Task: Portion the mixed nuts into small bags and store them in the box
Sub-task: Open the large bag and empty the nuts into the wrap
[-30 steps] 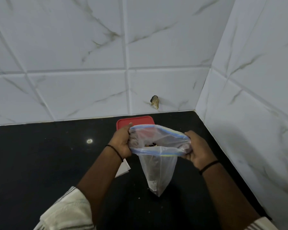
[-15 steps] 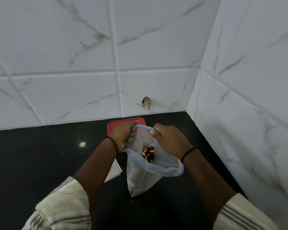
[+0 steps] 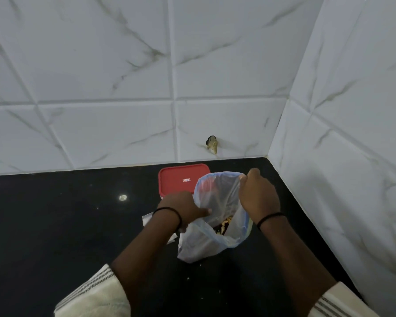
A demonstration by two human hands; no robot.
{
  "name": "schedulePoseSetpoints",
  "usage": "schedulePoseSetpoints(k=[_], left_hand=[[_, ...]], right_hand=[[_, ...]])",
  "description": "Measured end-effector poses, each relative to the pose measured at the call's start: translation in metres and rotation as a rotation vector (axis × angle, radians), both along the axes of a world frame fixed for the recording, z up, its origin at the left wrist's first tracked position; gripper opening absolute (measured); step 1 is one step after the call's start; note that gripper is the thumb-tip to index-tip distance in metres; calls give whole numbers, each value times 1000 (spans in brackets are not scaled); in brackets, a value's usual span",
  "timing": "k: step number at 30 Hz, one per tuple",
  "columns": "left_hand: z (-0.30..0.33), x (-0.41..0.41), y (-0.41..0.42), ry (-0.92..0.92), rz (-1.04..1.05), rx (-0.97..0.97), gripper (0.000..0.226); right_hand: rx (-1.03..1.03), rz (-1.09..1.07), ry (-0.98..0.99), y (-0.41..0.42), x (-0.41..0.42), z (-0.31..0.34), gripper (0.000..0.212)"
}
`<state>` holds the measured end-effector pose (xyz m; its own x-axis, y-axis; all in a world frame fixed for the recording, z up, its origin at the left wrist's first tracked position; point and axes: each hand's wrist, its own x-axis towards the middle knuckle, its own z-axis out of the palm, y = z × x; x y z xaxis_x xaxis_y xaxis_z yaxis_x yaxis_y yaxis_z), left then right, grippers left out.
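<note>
The right hand (image 3: 258, 193) is clenched on the far rim of a clear plastic bag (image 3: 217, 223), pinching the film and lifting that edge up and away from the body. The left hand (image 3: 184, 208) grips the near-left side of the same rim, thumb lying along the film, so the mouth stands open between the two hands. Down inside, below and between them, sits a small heap of mixed nuts (image 3: 223, 225) — closer to the right wrist than to the left. The bag hangs with its long axis running from the raised rim down toward the person, its bottom corner touching or nearly touching the black counter (image 3: 55, 225).

Just beyond the left hand, partly hidden behind the bag, lies the box with a red lid (image 3: 181, 179), the lid on. Some white, paper-like sheets (image 3: 148, 219) peek out under the left wrist; what they are I cannot tell.

The coming move likely turns on this: the nuts lie straight down the bag's axis from the mouth — whichever hand lets go of the rim must reach in that way, and the right is nearer.
</note>
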<state>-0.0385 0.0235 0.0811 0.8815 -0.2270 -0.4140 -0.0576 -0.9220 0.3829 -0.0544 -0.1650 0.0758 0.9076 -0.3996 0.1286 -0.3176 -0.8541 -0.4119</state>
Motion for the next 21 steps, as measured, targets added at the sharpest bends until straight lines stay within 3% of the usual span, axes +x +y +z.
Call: schedulePoseSetpoints(k=[6, 16, 18, 21], left_hand=[[-18, 2, -7, -23, 230, -334, 28], [-34, -7, -33, 161, 627, -866, 15], [-35, -7, -33, 229, 707, -1005, 11], [-38, -4, -31, 341, 832, -1226, 16]], right_hand=[[-142, 56, -50, 6, -9, -3, 29], [118, 177, -139, 46, -26, -15, 26], [211, 165, -109, 44, -23, -15, 28], [575, 72, -67, 39, -14, -15, 35]])
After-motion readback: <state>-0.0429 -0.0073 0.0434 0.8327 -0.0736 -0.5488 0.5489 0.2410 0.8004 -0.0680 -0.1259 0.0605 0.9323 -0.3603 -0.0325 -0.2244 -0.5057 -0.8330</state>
